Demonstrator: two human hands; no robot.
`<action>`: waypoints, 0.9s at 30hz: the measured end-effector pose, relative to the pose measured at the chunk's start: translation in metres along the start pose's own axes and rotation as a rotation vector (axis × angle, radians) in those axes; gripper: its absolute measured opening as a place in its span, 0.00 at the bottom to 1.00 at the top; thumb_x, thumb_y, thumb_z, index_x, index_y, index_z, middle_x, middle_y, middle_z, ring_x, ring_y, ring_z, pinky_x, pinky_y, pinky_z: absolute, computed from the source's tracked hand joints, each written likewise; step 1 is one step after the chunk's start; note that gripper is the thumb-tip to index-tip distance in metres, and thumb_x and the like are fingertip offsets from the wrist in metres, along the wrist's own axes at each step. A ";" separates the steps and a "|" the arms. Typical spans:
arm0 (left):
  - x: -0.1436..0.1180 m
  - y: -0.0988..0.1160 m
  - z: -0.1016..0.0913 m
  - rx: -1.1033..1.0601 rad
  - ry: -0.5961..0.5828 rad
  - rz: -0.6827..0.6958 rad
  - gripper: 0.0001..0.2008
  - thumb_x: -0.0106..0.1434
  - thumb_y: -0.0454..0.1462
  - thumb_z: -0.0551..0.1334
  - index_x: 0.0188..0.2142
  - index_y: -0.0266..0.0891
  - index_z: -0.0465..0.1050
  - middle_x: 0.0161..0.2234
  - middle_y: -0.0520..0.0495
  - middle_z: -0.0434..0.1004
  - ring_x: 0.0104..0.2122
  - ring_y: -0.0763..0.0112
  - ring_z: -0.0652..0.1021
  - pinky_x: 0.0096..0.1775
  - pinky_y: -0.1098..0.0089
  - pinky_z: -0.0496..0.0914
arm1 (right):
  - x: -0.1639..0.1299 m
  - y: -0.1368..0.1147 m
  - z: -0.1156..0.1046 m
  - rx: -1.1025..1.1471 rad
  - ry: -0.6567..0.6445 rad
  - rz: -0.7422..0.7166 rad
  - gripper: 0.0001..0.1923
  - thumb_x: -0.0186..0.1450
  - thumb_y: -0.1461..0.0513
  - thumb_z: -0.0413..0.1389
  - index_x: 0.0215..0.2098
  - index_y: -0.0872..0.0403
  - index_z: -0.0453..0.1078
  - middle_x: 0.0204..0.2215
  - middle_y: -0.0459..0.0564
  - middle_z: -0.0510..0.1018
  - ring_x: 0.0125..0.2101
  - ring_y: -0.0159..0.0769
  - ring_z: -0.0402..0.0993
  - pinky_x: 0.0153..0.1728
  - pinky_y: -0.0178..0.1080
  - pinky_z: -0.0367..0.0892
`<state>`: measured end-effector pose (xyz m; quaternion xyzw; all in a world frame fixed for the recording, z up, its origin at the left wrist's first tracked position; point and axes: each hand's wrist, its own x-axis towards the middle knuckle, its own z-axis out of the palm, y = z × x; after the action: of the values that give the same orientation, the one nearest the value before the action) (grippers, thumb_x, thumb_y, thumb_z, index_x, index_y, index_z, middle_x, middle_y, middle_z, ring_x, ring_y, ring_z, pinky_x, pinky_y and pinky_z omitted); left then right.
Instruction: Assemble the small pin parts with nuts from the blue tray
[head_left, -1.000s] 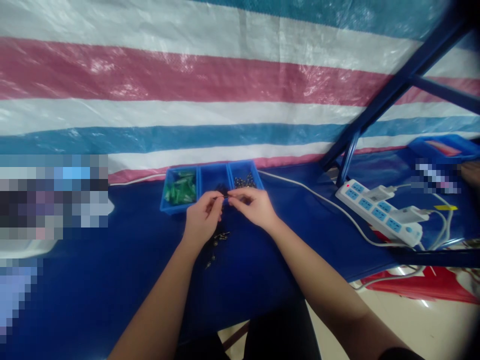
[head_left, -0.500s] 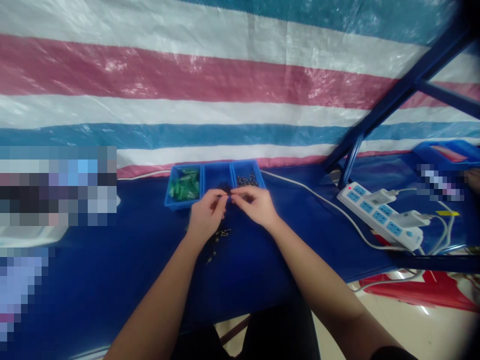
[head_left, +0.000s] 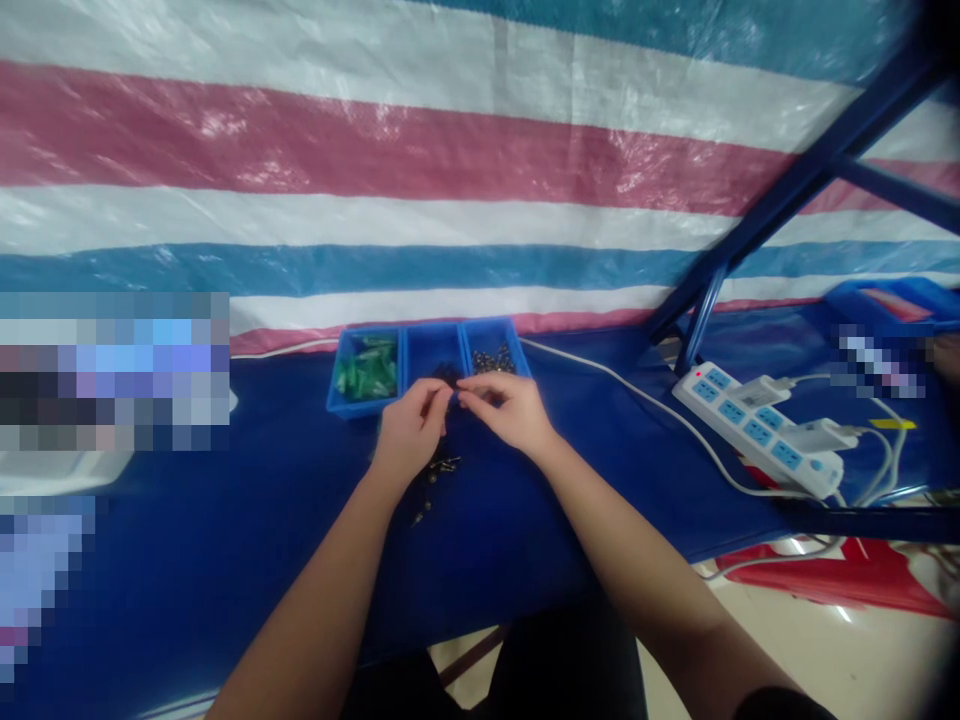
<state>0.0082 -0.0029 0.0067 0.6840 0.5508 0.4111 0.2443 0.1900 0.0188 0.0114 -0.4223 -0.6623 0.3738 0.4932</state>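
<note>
I see my left hand (head_left: 409, 430) and right hand (head_left: 506, 410) meeting fingertip to fingertip just in front of the blue tray (head_left: 430, 363). Both are pinched shut on something small and dark between them; I cannot tell exactly what the piece is. Under the left hand a few loose small metal parts (head_left: 435, 475) lie on the blue surface (head_left: 225, 540). The tray has three compartments: green pieces (head_left: 367, 370) left, dark bits in the middle, dark metal bits (head_left: 492, 360) right. A white power strip (head_left: 757, 430) sits well apart, far right.
</note>
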 end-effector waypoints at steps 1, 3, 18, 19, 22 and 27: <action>0.000 0.000 0.000 -0.028 0.004 -0.007 0.11 0.71 0.44 0.58 0.42 0.41 0.75 0.21 0.55 0.74 0.21 0.76 0.75 0.29 0.75 0.70 | 0.000 0.000 0.000 0.023 0.004 0.012 0.11 0.63 0.56 0.65 0.41 0.52 0.82 0.34 0.51 0.86 0.30 0.34 0.83 0.32 0.36 0.78; 0.000 0.000 0.002 -0.091 0.009 -0.020 0.12 0.70 0.44 0.60 0.45 0.40 0.75 0.24 0.54 0.76 0.21 0.76 0.76 0.28 0.75 0.71 | 0.000 0.001 0.001 0.088 0.016 0.047 0.13 0.63 0.55 0.65 0.41 0.53 0.81 0.33 0.51 0.86 0.30 0.35 0.84 0.30 0.36 0.78; 0.000 0.001 0.002 -0.116 0.050 -0.006 0.10 0.70 0.43 0.60 0.44 0.41 0.75 0.24 0.54 0.75 0.20 0.79 0.75 0.27 0.77 0.70 | 0.000 0.002 0.000 0.123 -0.030 0.052 0.13 0.63 0.56 0.64 0.43 0.54 0.80 0.34 0.51 0.86 0.31 0.35 0.84 0.30 0.36 0.78; -0.001 0.002 0.002 -0.117 0.047 -0.006 0.10 0.70 0.43 0.60 0.44 0.41 0.75 0.24 0.54 0.75 0.20 0.79 0.75 0.27 0.77 0.70 | 0.000 0.002 0.000 0.117 -0.029 0.051 0.13 0.63 0.57 0.64 0.43 0.54 0.80 0.33 0.51 0.86 0.31 0.35 0.84 0.30 0.36 0.77; -0.001 0.002 0.002 -0.112 0.052 0.001 0.10 0.70 0.44 0.60 0.44 0.41 0.76 0.24 0.54 0.75 0.20 0.79 0.75 0.27 0.78 0.71 | 0.000 -0.001 -0.001 0.088 -0.014 0.054 0.12 0.62 0.57 0.65 0.42 0.54 0.81 0.33 0.51 0.86 0.30 0.35 0.83 0.30 0.36 0.77; -0.001 0.001 0.003 -0.141 0.053 0.000 0.12 0.67 0.44 0.64 0.46 0.41 0.76 0.25 0.55 0.76 0.20 0.78 0.76 0.26 0.77 0.71 | 0.001 -0.003 -0.002 0.083 0.008 0.041 0.12 0.63 0.57 0.65 0.41 0.55 0.81 0.33 0.51 0.86 0.29 0.33 0.83 0.30 0.35 0.76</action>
<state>0.0108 -0.0035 0.0055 0.6538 0.5269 0.4670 0.2772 0.1916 0.0187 0.0153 -0.4166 -0.6356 0.4091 0.5051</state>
